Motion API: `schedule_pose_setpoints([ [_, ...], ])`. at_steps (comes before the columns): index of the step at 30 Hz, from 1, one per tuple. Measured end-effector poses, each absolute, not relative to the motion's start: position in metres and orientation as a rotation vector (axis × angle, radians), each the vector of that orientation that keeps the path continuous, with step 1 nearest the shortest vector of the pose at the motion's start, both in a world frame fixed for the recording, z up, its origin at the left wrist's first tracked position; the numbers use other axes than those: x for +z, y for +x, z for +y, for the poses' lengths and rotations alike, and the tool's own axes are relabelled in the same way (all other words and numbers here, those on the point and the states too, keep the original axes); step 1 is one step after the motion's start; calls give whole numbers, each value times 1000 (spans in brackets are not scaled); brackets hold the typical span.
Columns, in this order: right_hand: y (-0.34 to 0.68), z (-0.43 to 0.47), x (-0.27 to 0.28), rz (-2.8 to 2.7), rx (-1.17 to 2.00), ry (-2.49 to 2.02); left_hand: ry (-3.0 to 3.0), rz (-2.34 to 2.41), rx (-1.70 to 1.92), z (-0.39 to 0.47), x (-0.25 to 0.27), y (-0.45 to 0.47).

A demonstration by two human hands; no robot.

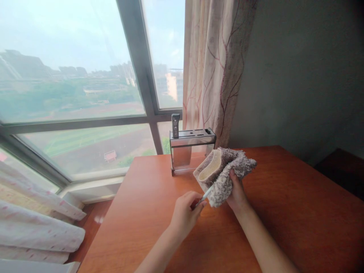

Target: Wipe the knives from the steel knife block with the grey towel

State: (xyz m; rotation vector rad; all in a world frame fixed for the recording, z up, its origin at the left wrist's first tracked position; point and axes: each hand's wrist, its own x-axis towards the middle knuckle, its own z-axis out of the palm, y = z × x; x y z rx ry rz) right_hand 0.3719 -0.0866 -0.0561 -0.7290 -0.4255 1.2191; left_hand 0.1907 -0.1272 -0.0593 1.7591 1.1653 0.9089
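My left hand [186, 210] is closed in a pinch around a slim, pale, shiny object [207, 192]. Its far end meets the lower left side of a fluffy grey-brown cloth [223, 187], and I cannot make out what kind of tool it is. My right hand [236, 189] grips the cloth from the right, thumb on top and the other fingers hidden underneath. A cream-coloured band curves along the cloth's left part. Both hands are above the tabletop, close together. Just behind stands a clear-sided knife block [193, 136] with one dark-handled knife [175, 126] upright in it.
The reddish-brown wooden table [148, 227] lies beneath my hands. Large windows [71, 87] are at the left and back, with a patterned curtain [210, 64] behind the block. Pale curtains [36, 227] hang at the lower left. A dark grey wall [298, 83] is on the right.
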Motion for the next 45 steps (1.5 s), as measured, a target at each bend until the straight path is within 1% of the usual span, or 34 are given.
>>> schedule_pose_setpoints([
  [5,372,-85,-56,-432,1228,-733,1605,1039,838,-127,-56,190],
  [12,373,-84,-61,-442,1299,-738,1192,781,569,-126,-46,188],
  [15,372,-85,-60,-451,1266,-752,1186,814,624,-125,-47,189],
  [21,368,-88,-53,-445,1215,-753,1487,1128,910,-121,-54,189],
  [24,368,-89,-52,-450,1191,-753,1572,1181,922,-122,-55,187],
  [28,370,-88,-53,-445,1172,-758,1665,1118,933,-123,-52,185],
  [31,371,-87,-55,-451,1196,-748,1584,1063,881,-124,-50,186],
  [38,373,-86,-60,-481,1201,-742,1117,888,733,-123,-44,186],
  [45,376,-87,-59,-452,1175,-778,1058,823,718,-124,-37,185],
])
